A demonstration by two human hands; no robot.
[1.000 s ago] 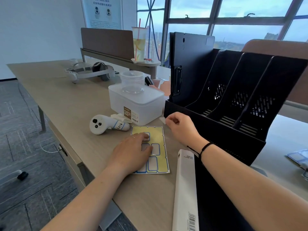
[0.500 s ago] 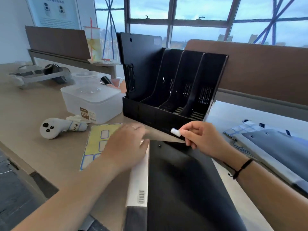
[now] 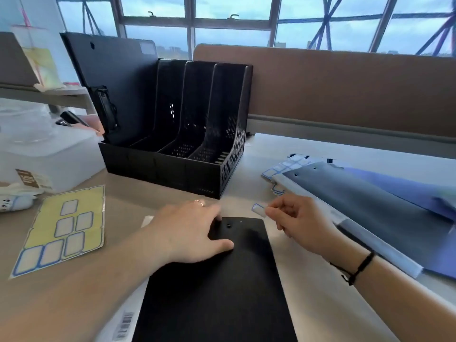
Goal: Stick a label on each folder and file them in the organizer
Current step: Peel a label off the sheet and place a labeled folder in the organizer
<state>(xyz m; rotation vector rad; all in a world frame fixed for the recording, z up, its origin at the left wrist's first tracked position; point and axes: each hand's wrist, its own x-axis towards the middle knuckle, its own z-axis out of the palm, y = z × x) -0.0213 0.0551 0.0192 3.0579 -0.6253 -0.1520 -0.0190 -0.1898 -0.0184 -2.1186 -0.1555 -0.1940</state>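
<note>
I see the L hand [image 3: 187, 233] spread flat, pressing the far end of a flat black folder [image 3: 217, 287] lying on the desk [image 3: 138, 201] in front of the black four-slot plastic organizer [image 3: 177, 149]. R hand [image 3: 298, 223] pinches a small white blue-edged label [image 3: 258, 209], held just off the folder's far R corner. Yellow label sheet [image 3: 61, 230] lies to the L; one black folder [image 3: 116, 82] stands in the organizer's leftmost slot, more folders [image 3: 370, 208] stacked flat at R.

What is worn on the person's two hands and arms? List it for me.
Both forearms are bare, with no sleeves in view. The left hand wears a thin ring on one finger. The right hand has no ring that shows; its wrist carries a thin black band, like a cord or hair tie.
</note>
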